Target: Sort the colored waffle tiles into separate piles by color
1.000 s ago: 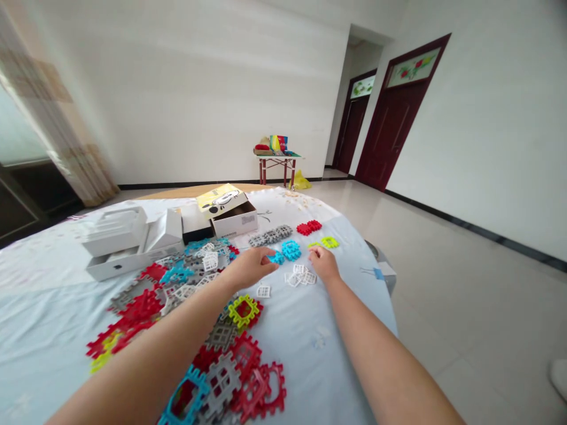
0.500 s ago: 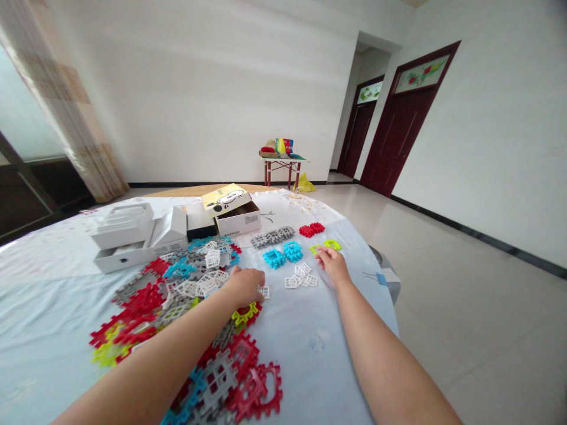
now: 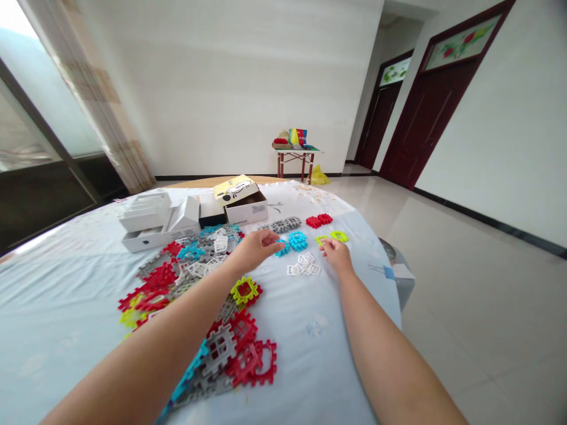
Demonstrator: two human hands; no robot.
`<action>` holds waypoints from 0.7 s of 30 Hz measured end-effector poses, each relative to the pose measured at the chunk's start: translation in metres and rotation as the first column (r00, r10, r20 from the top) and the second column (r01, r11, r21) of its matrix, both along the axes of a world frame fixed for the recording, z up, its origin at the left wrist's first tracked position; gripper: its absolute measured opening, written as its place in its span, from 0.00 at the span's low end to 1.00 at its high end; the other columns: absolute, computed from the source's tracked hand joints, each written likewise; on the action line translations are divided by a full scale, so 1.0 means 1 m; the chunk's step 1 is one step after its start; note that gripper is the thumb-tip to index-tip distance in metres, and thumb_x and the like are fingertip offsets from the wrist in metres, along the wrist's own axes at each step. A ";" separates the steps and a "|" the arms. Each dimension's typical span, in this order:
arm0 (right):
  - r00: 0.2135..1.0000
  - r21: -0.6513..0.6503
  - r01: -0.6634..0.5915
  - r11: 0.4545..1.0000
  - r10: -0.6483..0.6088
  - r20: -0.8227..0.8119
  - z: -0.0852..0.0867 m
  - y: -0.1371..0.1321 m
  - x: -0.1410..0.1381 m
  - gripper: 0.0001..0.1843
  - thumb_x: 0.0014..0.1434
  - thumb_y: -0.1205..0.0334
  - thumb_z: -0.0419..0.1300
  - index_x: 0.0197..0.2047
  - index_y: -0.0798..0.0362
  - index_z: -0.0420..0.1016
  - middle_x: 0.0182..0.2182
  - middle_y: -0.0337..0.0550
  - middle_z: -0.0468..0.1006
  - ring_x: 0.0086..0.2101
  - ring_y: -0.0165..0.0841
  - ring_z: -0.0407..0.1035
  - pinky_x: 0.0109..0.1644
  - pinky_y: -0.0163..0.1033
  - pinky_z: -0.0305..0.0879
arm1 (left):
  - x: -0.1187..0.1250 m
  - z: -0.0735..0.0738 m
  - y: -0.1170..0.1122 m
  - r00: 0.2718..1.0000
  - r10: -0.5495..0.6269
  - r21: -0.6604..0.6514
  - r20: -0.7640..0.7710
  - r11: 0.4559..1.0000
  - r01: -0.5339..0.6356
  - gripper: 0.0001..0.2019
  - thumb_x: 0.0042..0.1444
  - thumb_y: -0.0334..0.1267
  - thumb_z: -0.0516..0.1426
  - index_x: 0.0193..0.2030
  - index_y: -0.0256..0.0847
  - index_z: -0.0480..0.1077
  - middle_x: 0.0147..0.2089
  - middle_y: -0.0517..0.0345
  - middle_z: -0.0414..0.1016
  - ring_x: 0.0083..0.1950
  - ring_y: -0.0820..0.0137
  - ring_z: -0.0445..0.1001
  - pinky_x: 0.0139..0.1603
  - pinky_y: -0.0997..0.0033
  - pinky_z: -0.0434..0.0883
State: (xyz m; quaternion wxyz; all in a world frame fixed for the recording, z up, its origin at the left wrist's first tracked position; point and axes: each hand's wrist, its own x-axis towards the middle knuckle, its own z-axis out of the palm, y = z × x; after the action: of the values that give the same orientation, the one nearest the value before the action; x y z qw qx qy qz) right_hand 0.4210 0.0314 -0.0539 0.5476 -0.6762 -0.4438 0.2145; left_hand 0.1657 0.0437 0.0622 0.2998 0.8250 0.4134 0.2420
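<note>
My left hand reaches over the table, thumb and forefinger apart, with no piece visible between them. Its fingertips are beside a blue toothed building piece, which they partly cover. A second stack of blue pieces lies just right of it. My right hand has its fingers curled together at a lime-green piece; what they hold, if anything, is hidden. Between the hands lies a small group of white window-shaped pieces. Under and beside my left forearm spreads a mixed heap of red pieces, with grey, blue, lime and white ones.
Grey pieces, red pieces and another lime piece lie farther back. White boxes and a box with a yellow lid stand behind the heap. A blue clip sits on the cloth's right edge.
My left hand has moved away from a white piece at the heap's edge, forward and right to the blue pieces. That white piece no longer shows there. The camera view has shifted left.
</note>
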 end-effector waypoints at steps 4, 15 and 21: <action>1.000 -0.011 -0.013 1.000 0.013 0.014 0.002 0.000 -0.002 0.18 0.48 0.57 0.50 0.39 0.57 0.72 0.25 0.42 0.76 0.21 0.28 0.66 0.28 0.33 0.63 | -0.036 0.007 -0.017 0.978 0.039 0.097 -0.207 0.995 -0.019 0.20 0.48 0.53 0.49 0.37 0.40 0.70 0.35 0.55 0.74 0.36 0.68 0.70 0.40 0.68 0.65; 0.998 -0.002 -0.036 0.999 0.036 0.043 0.006 -0.003 -0.007 0.16 0.48 0.60 0.50 0.38 0.56 0.72 0.25 0.41 0.76 0.21 0.27 0.66 0.30 0.33 0.63 | -0.080 -0.020 -0.045 0.781 0.060 0.203 -0.621 0.975 0.086 0.20 0.44 0.54 0.53 0.40 0.46 0.72 0.41 0.51 0.72 0.45 0.58 0.67 0.50 0.56 0.56; 0.998 -0.022 -0.033 0.999 0.034 0.057 0.002 -0.002 -0.006 0.16 0.48 0.59 0.50 0.37 0.56 0.72 0.25 0.41 0.76 0.21 0.28 0.66 0.29 0.33 0.64 | -0.081 -0.021 -0.044 0.811 0.083 0.237 -0.579 0.969 0.071 0.16 0.48 0.51 0.50 0.38 0.48 0.73 0.39 0.53 0.72 0.44 0.60 0.68 0.49 0.57 0.55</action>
State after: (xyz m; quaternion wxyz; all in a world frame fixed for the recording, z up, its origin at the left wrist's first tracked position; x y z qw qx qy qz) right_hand 0.4149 0.0295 -0.0517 0.5239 -0.6802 -0.4683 0.2088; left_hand 0.0842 -0.0002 0.0415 0.0521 0.8888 0.4545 0.0272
